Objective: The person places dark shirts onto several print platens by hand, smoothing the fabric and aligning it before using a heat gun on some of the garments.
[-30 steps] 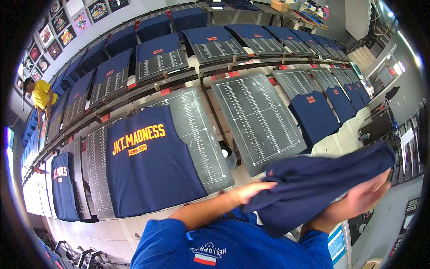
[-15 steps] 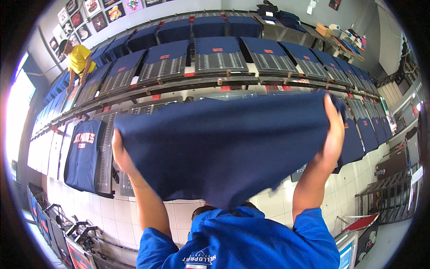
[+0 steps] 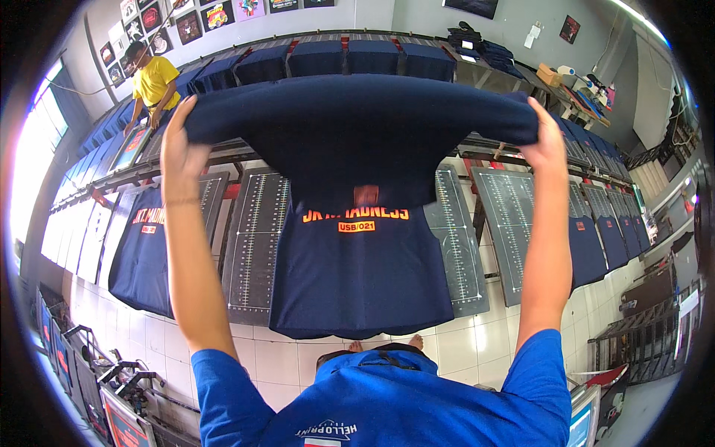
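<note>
Hands (image 3: 183, 149) (image 3: 547, 141) hold navy cloth (image 3: 350, 119) by ends; brown box (image 3: 550, 75) behind, contents unclear.

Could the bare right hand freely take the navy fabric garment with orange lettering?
Probably not: the right hand grips the raised navy fabric, which hides the top of the lettered garment.

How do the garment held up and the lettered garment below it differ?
The held garment hangs between the left hand and right hand; the lettered garment lies spread over grey boards. The held garment shows a small reddish patch, the lettered garment large orange lettering. Both are navy.
</note>
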{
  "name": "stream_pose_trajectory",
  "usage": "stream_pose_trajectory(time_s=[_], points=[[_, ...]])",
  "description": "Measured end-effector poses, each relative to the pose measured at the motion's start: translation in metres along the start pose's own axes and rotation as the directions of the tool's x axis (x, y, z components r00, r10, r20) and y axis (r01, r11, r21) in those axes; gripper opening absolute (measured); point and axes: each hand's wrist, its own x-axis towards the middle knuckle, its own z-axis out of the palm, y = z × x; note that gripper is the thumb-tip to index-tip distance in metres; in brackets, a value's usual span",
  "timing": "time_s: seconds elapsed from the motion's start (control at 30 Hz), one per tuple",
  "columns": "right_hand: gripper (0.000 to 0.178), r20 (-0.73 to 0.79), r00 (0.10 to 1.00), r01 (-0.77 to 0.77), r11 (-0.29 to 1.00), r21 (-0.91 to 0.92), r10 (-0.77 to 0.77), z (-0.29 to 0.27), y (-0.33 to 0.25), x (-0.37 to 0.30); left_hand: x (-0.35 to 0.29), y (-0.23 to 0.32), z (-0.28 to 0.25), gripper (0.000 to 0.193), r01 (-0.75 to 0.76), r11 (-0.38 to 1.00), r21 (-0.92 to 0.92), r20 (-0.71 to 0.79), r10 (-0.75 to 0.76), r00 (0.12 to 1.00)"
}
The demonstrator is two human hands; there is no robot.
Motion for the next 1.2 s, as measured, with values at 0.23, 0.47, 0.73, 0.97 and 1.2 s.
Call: stream_pose_trajectory(time_s=[0.23, 0.47, 0.73, 0.97, 1.2], points=[[0.042, -0.21, 0.978, -0.052, 0.944, -0.327, -0.019, -0.019, 0.052, -0.172, -0.197, -0.006, -0.031, 0.026, -0.01, 0.799, 0.601, -0.334, 0.263, 0.905], [0.032, -0.331, 0.875, -0.409, 0.905, -0.117, 0.352, -0.105, 0.194, -0.251, -0.329, -0.105, -0.13, 0.029, 0.442, 0.691, 0.572, -0.444, -0.192, 0.875], [0.024, -0.454, 0.789, -0.537, 0.823, -0.184, 0.413, -0.18, 0.283, -0.306, -0.416, -0.174, -0.216, 0.007, 0.698, 0.535, 0.477, -0.606, -0.375, 0.702], [0.019, -0.553, 0.66, -0.694, 0.693, -0.192, 0.508, -0.196, 0.277, -0.348, -0.438, -0.17, -0.223, 0.006, 0.736, 0.424, 0.529, -0.65, -0.356, 0.672], [0.044, -0.66, 0.546, -0.83, 0.443, -0.34, 0.516, -0.224, 0.308, -0.358, -0.434, -0.186, -0.228, 0.033, 0.731, 0.448, 0.516, -0.655, -0.343, 0.673]])
